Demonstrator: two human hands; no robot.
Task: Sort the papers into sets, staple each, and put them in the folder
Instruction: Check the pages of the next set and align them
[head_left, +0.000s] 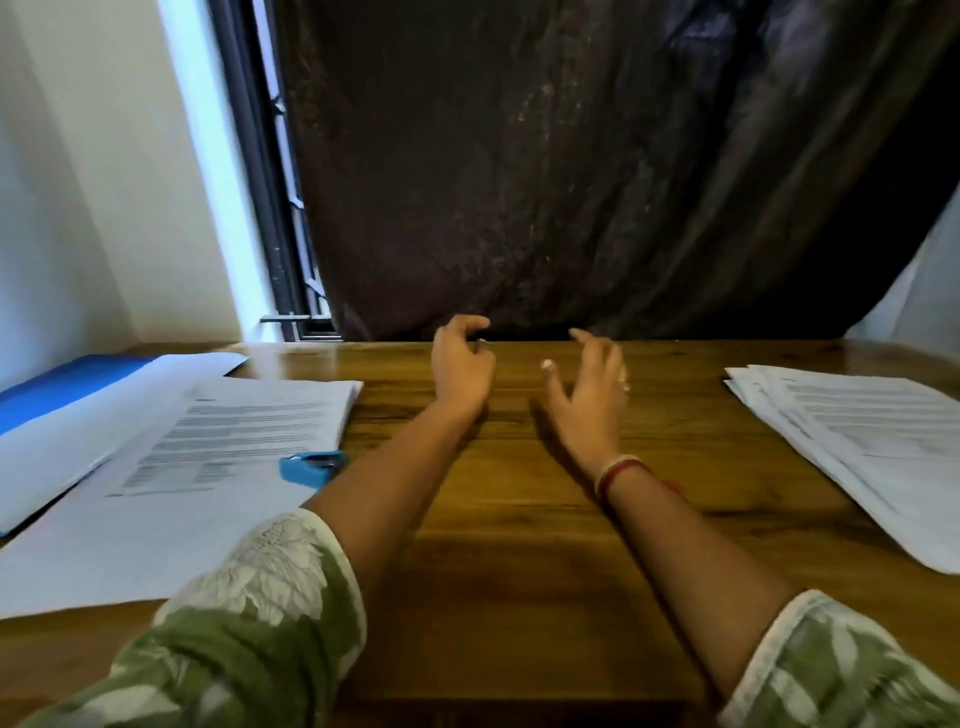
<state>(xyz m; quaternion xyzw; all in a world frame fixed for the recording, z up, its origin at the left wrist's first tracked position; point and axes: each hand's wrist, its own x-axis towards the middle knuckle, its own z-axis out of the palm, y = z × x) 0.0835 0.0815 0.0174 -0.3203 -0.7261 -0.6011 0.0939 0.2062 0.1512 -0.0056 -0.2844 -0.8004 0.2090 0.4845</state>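
Left hand: extended over the far middle of the tabletop, fingers curled inward, holding nothing. Right hand: extended beside the left, a gap between them, fingers spread and loosely apart, also holding nothing; red and white bangles sat at its wrist. Both forearms emerged from green floral sleeves.

Papers, left group: printed sheets lay flat on the left side of the tabletop, a further plain white sheet beneath them extending toward the near edge.

Stapler: blue, small, rested on the right edge of the left papers, just beside the left forearm.

Folder: blue, lay at the far left of the tabletop, partly covered by a white sheet lying across it.

Papers, right group: a loosely fanned stack of printed sheets lay at the right side of the tabletop, well apart from both hands.

Tabletop: brown wood, bare between the two paper groups.

Background: a dark curtain hung behind the far edge; a window frame and a white wall stood to its left.
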